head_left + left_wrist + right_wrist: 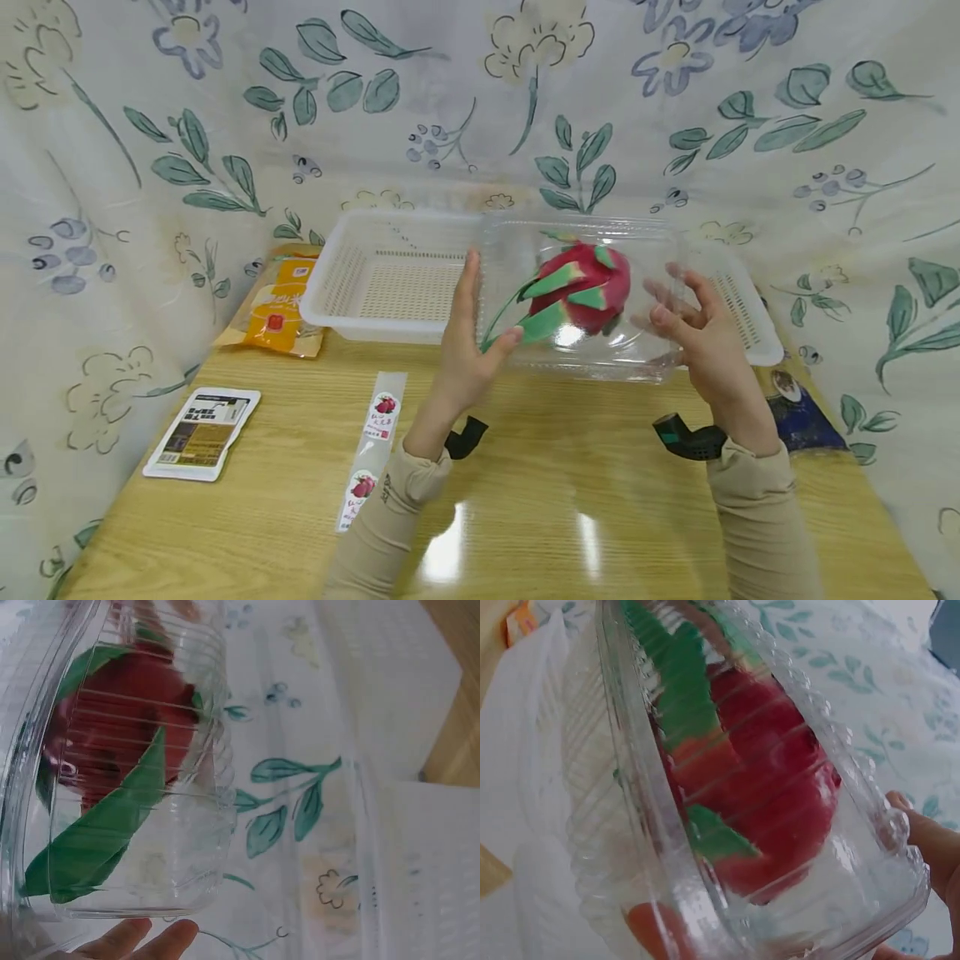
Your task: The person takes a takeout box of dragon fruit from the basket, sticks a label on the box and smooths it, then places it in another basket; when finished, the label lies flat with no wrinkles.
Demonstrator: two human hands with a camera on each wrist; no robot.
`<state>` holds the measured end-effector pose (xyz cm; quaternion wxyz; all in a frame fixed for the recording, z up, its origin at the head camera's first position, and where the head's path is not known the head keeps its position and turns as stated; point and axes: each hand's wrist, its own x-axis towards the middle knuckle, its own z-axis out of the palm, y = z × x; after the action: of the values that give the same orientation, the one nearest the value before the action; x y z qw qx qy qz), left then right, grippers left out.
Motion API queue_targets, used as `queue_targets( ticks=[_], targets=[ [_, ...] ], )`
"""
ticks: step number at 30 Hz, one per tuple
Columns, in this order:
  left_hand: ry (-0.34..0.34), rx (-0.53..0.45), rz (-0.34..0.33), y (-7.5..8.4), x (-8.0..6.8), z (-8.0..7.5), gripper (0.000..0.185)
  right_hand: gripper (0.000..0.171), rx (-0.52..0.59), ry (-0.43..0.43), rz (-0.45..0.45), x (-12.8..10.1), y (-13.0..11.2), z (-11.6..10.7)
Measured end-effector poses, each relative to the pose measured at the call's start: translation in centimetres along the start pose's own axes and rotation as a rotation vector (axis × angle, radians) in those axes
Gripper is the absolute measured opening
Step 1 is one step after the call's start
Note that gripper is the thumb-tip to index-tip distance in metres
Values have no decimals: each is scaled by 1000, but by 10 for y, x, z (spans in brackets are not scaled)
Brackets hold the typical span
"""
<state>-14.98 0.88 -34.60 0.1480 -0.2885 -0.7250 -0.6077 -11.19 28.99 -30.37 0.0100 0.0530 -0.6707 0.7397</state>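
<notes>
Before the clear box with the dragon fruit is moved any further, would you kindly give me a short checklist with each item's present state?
1. Left hand holds the clear box at its left side: ok.
2. Right hand holds its right side, fingers curled on the wall: ok.
3. Dragon fruit is fully inside the box: ok.
4. Lid latched all round: cannot tell.
5. White basket behind the box has bare floor: ok.
6. Label strip on the table lies apart from both hands: ok.

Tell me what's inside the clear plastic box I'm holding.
The clear clamshell box holds one dragon fruit, red with green scales. Its underside and anything beneath it are hidden by the fruit and glare.
</notes>
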Motion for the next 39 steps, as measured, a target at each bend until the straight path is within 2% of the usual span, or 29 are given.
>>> queue_targets(
  ticks=[4, 8, 14, 17, 22, 29, 32, 39],
  targets=[
    [7, -20, -7, 1, -3, -13, 89, 65, -60, 35, 42, -8, 4, 15],
    [4, -4, -30, 0, -14, -21, 90, 76, -198, 95, 60, -22, 11, 34],
    [1, -14, -59, 1, -35, -26, 92, 66, -465, 244, -170, -42, 36, 63],
    [12, -12, -43, 3, -44, -29, 92, 68, -534, 266, -213, -49, 45, 71],
    [12, 12, -61, 4, -59, -36, 93, 74, -532, 232, -191, -61, 56, 80],
    [-12, 54, -158, -3, -84, -39, 93, 76, -530, 194, -100, -79, 76, 87],
    [-24, 68, -218, -6, -93, -38, 93, 76, -496, 174, -60, -86, 85, 88],
    [-49, 76, -321, -13, -110, -37, 92, 75, -439, 198, 73, -98, 102, 95]
  ],
)
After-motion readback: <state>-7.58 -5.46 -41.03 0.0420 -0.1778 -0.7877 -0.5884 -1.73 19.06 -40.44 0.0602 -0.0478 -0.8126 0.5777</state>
